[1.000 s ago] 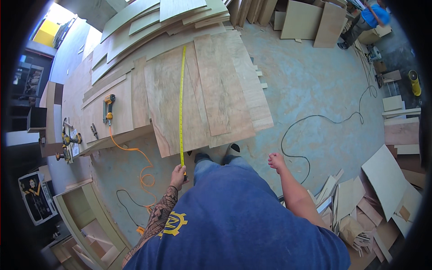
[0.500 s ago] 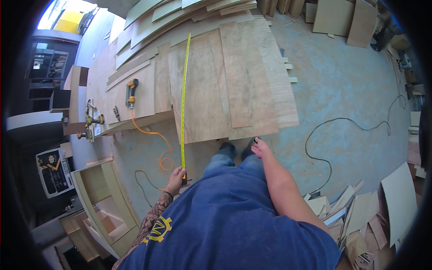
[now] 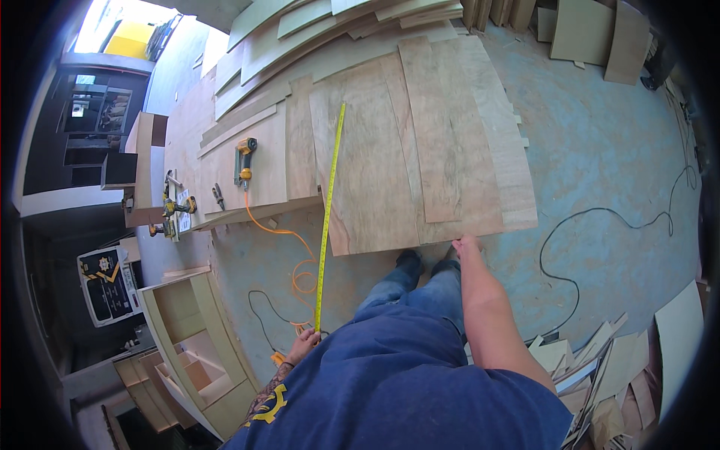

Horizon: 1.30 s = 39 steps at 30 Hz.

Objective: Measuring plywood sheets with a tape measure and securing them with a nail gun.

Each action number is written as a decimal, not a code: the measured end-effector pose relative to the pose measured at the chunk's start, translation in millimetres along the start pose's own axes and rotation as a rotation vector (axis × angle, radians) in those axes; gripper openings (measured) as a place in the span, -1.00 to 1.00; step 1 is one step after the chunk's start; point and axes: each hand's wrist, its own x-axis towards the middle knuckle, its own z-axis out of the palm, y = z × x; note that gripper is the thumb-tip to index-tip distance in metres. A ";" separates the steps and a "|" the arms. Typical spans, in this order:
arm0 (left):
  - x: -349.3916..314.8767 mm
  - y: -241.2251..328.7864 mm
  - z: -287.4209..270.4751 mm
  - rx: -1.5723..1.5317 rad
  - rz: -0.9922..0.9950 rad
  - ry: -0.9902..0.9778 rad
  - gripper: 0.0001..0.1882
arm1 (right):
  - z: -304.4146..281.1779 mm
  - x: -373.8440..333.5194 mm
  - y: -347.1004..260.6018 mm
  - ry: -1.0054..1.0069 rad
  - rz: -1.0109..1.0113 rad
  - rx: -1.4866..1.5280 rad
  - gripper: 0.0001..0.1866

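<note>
My left hand (image 3: pixel 304 345) is closed at the near end of a tape measure, low beside my hip; the case is mostly hidden. Its long yellow blade (image 3: pixel 328 214) runs away from me along the left side of a plywood panel (image 3: pixel 367 172), and the far end lies on that panel. My right hand (image 3: pixel 469 245) grips the near edge of the plywood, fingers closed there. A narrower plywood piece (image 3: pixel 442 150) lies on top, toward the right.
On the left part of the stack lie a nail gun (image 3: pixel 244 161) with an orange air hose (image 3: pixel 277 230), a small hand tool (image 3: pixel 218 196) and a cordless drill (image 3: pixel 180 205). A wooden cabinet frame (image 3: pixel 206 300) stands left. Offcuts (image 3: pixel 600 375) and a black cable (image 3: pixel 547 276) lie right.
The tape blade has been drawn toward me, its far end now nearer on the panel. My right hand has gone from hanging near the edge to gripping the plywood. The view has shifted.
</note>
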 end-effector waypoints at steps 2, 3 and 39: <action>3.5 5.2 -5.5 0.018 -0.011 0.031 -0.66 | 2.3 -8.0 0.8 0.020 0.017 -0.046 -0.71; 4.7 9.2 -8.6 0.010 -0.003 0.036 -0.66 | 4.1 -14.6 1.0 -0.003 -0.010 -0.098 -0.71; -11.9 89.9 5.8 -0.038 -0.035 0.013 -0.67 | -32.8 -35.8 -115.3 0.309 -1.052 -1.091 0.32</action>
